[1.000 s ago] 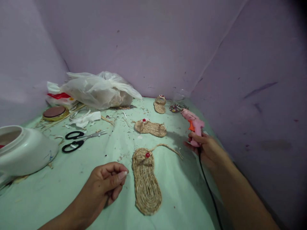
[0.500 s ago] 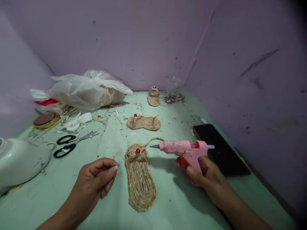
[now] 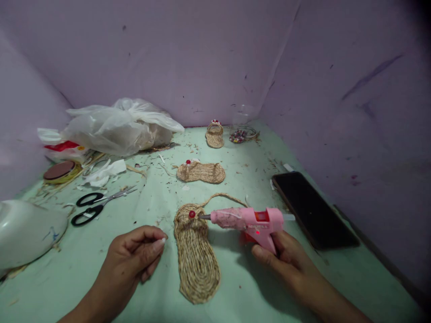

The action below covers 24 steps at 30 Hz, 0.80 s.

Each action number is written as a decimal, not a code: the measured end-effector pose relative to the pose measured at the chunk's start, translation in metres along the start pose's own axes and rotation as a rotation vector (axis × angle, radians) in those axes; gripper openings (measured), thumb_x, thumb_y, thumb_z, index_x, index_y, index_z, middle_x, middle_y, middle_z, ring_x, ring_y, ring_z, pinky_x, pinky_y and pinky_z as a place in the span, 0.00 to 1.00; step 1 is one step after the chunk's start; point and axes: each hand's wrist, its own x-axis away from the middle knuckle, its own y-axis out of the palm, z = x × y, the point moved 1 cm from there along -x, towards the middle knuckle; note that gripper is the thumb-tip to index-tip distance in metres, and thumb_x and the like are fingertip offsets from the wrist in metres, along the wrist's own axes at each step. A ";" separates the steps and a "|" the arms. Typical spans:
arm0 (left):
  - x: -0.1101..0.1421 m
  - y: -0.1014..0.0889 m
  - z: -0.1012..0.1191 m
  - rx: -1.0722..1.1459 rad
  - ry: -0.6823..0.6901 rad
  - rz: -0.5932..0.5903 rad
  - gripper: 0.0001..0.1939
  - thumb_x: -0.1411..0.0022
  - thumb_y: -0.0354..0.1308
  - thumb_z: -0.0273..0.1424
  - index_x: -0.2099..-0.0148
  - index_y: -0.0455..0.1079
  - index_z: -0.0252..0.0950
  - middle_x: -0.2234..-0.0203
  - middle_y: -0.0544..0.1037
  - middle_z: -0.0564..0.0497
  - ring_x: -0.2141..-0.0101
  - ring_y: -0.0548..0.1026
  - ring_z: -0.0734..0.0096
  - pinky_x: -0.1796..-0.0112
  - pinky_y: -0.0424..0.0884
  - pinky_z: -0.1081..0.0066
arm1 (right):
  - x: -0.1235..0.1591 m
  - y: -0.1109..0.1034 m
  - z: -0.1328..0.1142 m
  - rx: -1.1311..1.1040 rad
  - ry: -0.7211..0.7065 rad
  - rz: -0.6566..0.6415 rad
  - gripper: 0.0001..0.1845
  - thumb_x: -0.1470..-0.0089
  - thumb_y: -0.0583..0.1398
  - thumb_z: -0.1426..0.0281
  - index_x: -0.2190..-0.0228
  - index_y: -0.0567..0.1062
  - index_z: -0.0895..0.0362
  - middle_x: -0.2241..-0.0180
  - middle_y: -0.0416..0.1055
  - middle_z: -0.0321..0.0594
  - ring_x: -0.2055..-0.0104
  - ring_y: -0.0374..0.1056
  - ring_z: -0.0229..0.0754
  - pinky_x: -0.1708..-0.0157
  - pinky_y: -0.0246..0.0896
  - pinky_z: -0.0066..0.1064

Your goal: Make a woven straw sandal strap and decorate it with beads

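My right hand [image 3: 288, 260] grips a pink glue gun [image 3: 234, 218], its red light lit and a clear glue stick poking out behind. The gun's nozzle points left, close beside a red bead [image 3: 191, 214] on the strap of a woven straw slipper [image 3: 199, 264]; I cannot tell whether it touches. That slipper lies upright in the picture between my hands, a loose braided cord [image 3: 224, 194] trailing from its top. Left of it, my left hand [image 3: 134, 255] pinches a small white bead [image 3: 164, 241] between thumb and fingertips.
Farther back lie a second slipper [image 3: 202, 172] and a small one [image 3: 214, 136], near a clear cup [image 3: 242, 115] and beads [image 3: 238, 136]. Scissors [image 3: 101, 204], a white rounded object [image 3: 30, 233] and a plastic bag [image 3: 117, 128] are left; a phone [image 3: 313, 211] is right.
My right hand has brought the glue gun left and slightly down, so its nozzle is now beside the red bead. My left hand stays nearly in place, still pinching the white bead.
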 end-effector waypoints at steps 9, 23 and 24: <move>-0.001 -0.001 0.000 0.004 0.002 -0.005 0.14 0.53 0.66 0.40 0.70 0.72 0.34 0.89 0.63 0.58 0.87 0.57 0.83 0.85 0.51 0.81 | -0.001 0.003 -0.001 -0.005 -0.015 0.023 0.09 0.52 0.59 0.62 0.73 0.72 0.54 0.79 0.63 0.34 0.76 0.62 0.39 0.74 0.64 0.31; -0.001 0.001 0.002 -0.007 0.004 -0.015 0.14 0.53 0.66 0.39 0.71 0.72 0.33 0.90 0.62 0.59 0.87 0.57 0.83 0.85 0.51 0.80 | 0.001 0.003 -0.002 0.014 0.017 0.006 0.11 0.52 0.60 0.61 0.73 0.72 0.55 0.78 0.66 0.35 0.76 0.61 0.38 0.73 0.63 0.31; -0.001 0.001 0.002 -0.005 0.003 -0.016 0.13 0.53 0.66 0.39 0.70 0.72 0.33 0.90 0.62 0.59 0.87 0.57 0.83 0.85 0.51 0.80 | 0.000 0.003 -0.002 0.012 0.011 0.006 0.11 0.52 0.59 0.60 0.73 0.72 0.55 0.78 0.66 0.36 0.76 0.62 0.39 0.73 0.63 0.31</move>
